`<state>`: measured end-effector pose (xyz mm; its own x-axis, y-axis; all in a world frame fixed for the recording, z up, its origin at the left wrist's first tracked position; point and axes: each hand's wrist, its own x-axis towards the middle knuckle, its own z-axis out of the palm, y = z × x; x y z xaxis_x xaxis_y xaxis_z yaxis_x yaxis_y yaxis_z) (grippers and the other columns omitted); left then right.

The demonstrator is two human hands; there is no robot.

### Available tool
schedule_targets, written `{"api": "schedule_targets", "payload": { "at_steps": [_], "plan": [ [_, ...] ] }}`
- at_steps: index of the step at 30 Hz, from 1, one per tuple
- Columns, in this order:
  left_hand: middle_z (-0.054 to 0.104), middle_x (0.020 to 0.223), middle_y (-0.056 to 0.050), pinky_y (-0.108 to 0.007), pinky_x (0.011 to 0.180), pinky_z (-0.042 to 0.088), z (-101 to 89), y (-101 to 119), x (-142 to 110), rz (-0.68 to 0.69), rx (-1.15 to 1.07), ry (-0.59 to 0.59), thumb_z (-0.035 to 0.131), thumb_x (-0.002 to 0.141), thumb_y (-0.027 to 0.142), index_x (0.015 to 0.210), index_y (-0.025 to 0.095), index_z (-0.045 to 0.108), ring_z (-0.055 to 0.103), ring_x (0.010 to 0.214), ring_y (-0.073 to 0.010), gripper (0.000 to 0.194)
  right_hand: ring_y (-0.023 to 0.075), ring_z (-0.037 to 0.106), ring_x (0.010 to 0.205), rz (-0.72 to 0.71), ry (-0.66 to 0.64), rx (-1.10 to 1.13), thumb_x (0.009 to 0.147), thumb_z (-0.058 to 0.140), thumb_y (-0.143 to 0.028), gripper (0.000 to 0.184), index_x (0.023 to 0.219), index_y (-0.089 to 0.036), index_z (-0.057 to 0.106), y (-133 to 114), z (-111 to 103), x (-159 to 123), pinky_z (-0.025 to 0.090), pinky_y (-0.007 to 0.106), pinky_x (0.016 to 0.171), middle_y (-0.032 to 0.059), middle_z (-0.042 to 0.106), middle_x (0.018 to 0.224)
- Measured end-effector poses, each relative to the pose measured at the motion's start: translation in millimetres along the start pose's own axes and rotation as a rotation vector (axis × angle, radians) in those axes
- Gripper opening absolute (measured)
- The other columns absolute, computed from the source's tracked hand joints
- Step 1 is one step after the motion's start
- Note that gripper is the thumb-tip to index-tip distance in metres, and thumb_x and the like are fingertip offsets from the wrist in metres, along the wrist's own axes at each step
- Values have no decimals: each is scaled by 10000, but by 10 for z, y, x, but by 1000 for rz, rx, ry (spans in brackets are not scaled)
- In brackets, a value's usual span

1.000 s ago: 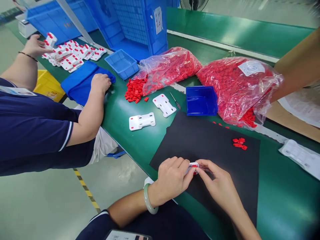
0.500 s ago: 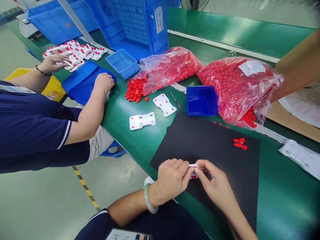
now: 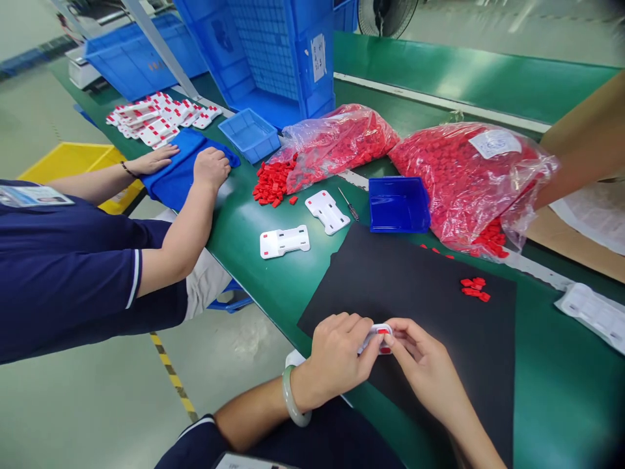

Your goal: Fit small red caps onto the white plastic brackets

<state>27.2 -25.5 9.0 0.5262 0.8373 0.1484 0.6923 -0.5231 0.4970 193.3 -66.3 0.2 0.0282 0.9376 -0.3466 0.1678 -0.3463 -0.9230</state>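
Over the black mat (image 3: 381, 280), my left hand (image 3: 342, 348) is closed around a white plastic part with red inserts (image 3: 385, 345). Most of the part is hidden by my fingers; its end shows two red pieces. My right hand (image 3: 420, 358) pinches that same end, thumb against the upper red piece and fingertips at the rim. A small heap of red pieces (image 3: 474, 290) lies on the mat beyond my right hand. Two white plates (image 3: 284, 241), each showing a red piece at a corner, lie on the green table to the left, near a screwdriver (image 3: 348, 204).
Bags of red pieces (image 3: 459, 176) and a dark blue bin (image 3: 399, 205) stand behind the mat. At the left, a co-worker (image 3: 97, 260) rests both hands on blue cloth (image 3: 188, 163) beside a pile of white-and-red parts (image 3: 161, 120). Another person's arm (image 3: 581, 137) reaches in at right.
The upper red piece shows more plainly as my left thumb sits lower; both hands keep hold of the part. The co-worker's far hand has moved from the pile onto the blue cloth.
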Motion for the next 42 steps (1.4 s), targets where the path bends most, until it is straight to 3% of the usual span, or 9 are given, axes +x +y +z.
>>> {"api": "schedule_targets", "payload": {
  "at_steps": [14,20,22,25,28,30,35,39,42],
  "plan": [
    [613,682,1,-289,607,387,47,-3,11,-57,-83,41,525,906,267,816,194,623,553,622,-142,152,169,644,841,-5,-8,97,905,577,-425,213,977,-229,613,-15,5,14,541,278,760,29,653,930],
    [624,681,-8,-271,615,401,26,12,22,-66,-170,14,510,923,271,830,194,657,568,620,-136,190,177,628,771,-55,64,-30,920,545,-425,217,914,-220,615,5,32,5,536,292,685,30,635,844],
    [633,701,-11,-257,614,403,13,-17,65,-159,-336,-16,512,931,306,842,191,668,568,633,-131,213,178,628,763,-59,70,-26,920,540,-431,224,930,-222,620,29,1,29,541,289,665,30,636,842],
    [626,708,-9,-232,589,417,-11,-63,180,-415,-838,-66,512,934,421,844,169,637,561,628,-123,295,198,635,981,-136,137,-8,921,541,-410,256,1118,-253,590,78,-93,45,549,327,843,52,644,1069],
    [613,722,-11,-241,620,477,-9,-32,301,-626,-1313,1,511,920,494,831,161,553,586,641,-124,347,223,550,1215,-235,169,-36,902,569,-363,438,1322,-294,465,103,-100,13,465,401,1027,70,553,1340],
    [634,781,-33,-280,684,521,17,39,350,-668,-1440,66,496,932,476,860,162,537,623,706,-144,325,237,561,1214,-239,107,-78,886,586,-342,487,1351,-293,447,77,-10,-28,483,406,1010,78,553,1361],
    [693,980,-70,-394,848,545,57,129,336,-573,-1284,46,381,1001,350,980,193,598,661,918,-200,269,256,647,1088,-99,122,19,934,497,-418,387,1270,-236,555,-82,231,-132,557,343,876,89,677,1193],
    [665,1141,-91,-381,908,525,-68,-35,303,-382,-1218,57,590,907,351,1218,201,584,632,1031,-213,345,258,679,990,41,84,151,908,517,-498,457,1262,-216,581,-150,121,-192,579,335,813,90,700,1154],
    [694,1051,-116,-344,835,539,-212,-144,329,-342,-1157,-100,646,867,344,1215,145,612,655,931,-204,402,261,664,1027,110,0,192,890,535,-528,504,1288,-221,568,-179,-3,-231,575,344,828,91,673,1215]
  ]
}}
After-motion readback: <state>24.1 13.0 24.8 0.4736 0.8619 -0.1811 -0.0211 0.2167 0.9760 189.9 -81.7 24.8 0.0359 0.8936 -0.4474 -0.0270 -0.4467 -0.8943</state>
